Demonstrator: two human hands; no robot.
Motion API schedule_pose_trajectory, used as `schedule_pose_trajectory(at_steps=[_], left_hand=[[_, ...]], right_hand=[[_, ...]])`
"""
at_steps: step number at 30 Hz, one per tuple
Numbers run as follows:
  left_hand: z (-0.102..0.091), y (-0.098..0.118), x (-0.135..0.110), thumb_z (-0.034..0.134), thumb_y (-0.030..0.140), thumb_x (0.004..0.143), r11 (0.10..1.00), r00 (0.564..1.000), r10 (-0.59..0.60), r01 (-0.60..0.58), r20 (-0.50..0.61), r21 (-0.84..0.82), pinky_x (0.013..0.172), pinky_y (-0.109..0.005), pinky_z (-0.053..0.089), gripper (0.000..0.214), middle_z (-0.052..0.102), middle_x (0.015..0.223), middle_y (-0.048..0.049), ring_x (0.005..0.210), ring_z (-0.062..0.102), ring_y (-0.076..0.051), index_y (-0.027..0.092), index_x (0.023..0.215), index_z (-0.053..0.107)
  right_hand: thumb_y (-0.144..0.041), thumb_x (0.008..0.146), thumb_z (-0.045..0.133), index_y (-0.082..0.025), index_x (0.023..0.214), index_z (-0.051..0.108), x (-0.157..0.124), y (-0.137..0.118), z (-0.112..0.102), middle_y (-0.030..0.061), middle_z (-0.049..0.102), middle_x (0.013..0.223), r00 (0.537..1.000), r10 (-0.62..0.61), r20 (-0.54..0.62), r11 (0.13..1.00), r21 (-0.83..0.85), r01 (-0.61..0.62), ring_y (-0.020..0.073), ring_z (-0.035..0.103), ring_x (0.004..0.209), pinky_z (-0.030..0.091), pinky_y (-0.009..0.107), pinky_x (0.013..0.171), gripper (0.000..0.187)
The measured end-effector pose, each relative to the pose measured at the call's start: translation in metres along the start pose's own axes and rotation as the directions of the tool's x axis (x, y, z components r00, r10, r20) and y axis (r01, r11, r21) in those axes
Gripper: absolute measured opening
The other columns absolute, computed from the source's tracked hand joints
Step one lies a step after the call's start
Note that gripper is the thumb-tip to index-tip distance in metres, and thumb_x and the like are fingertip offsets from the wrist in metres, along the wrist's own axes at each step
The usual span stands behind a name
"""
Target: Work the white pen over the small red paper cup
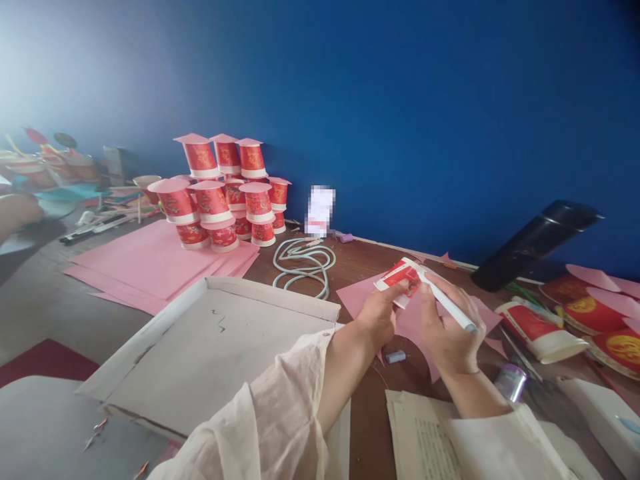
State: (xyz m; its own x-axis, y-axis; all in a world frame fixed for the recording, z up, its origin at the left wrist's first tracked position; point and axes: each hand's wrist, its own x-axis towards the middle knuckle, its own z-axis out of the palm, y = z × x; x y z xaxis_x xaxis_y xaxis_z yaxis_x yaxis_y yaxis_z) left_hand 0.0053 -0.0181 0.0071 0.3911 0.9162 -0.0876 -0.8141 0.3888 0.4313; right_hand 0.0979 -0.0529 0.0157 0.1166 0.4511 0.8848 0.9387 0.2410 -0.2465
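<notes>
Grip: left hand point(383, 313) pinches red cup point(400, 277) against pink paper point(357, 297), right hand point(447, 327) clasps white pen point(450, 308) — hold cup steady, tip hugging rim

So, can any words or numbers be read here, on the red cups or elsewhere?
None can be read.
Stacked red cups: gold designs, too small.
Red piece in the left hand: too blurred.
White pen in the right hand: no marking visible.
Printed sheet: lines too small.
Card by the wall: blurred out.
</notes>
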Motion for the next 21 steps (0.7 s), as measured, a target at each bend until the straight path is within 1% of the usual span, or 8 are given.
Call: schedule_pose_trajectory(at_steps=[5,12,17,21], left_hand=[[-0.0015,-0.0017,0.0008,0.077,0.024,0.062,1.0,0.999,0.013,-0.013,0.03,0.014,0.099,-0.035,0.038,0.027,0.071,0.093,-0.0085,0.105,0.061,-0.026,0.015,0.087,0.071],[-0.0008,-0.0016,0.0009,0.079,0.023,0.06,0.999,0.999,0.029,-0.03,0.021,0.017,0.099,-0.036,0.037,0.029,0.071,0.091,-0.0086,0.106,0.061,-0.027,0.016,0.086,0.071],[-0.0015,-0.0014,0.001,0.078,0.024,0.061,1.0,0.999,0.021,-0.022,0.031,0.02,0.099,-0.035,0.038,0.028,0.071,0.092,-0.0085,0.104,0.061,-0.025,0.015,0.087,0.071],[-0.0018,-0.0017,0.0016,0.078,0.023,0.061,1.0,1.0,0.018,-0.018,0.003,0.024,0.099,-0.035,0.038,0.028,0.071,0.092,-0.0083,0.104,0.061,-0.025,0.015,0.086,0.071]], right_hand=[[-0.027,0.085,0.055,-0.017,0.105,0.067,0.0004,-0.0006,-0.0004,0.0088,0.071,0.095,1.0,0.011,0.001,1.0,-0.003,-0.011,0.0214,0.065,0.088,0.05,0.038,0.084,0.025],[-0.028,0.085,0.055,-0.017,0.105,0.067,0.0005,0.0016,0.0,0.0093,0.071,0.096,1.0,0.001,0.013,1.0,-0.023,-0.001,0.022,0.065,0.088,0.05,0.039,0.084,0.026],[-0.026,0.084,0.056,-0.018,0.102,0.067,0.0008,0.0005,0.0001,0.0086,0.071,0.096,1.0,-0.014,0.0,1.0,-0.021,0.014,0.0212,0.066,0.088,0.051,0.038,0.084,0.023],[-0.027,0.084,0.056,-0.017,0.1,0.067,0.0014,-0.0009,-0.0004,0.0089,0.072,0.095,1.0,-0.021,0.004,1.0,-0.023,0.021,0.0213,0.066,0.087,0.051,0.039,0.084,0.022]])
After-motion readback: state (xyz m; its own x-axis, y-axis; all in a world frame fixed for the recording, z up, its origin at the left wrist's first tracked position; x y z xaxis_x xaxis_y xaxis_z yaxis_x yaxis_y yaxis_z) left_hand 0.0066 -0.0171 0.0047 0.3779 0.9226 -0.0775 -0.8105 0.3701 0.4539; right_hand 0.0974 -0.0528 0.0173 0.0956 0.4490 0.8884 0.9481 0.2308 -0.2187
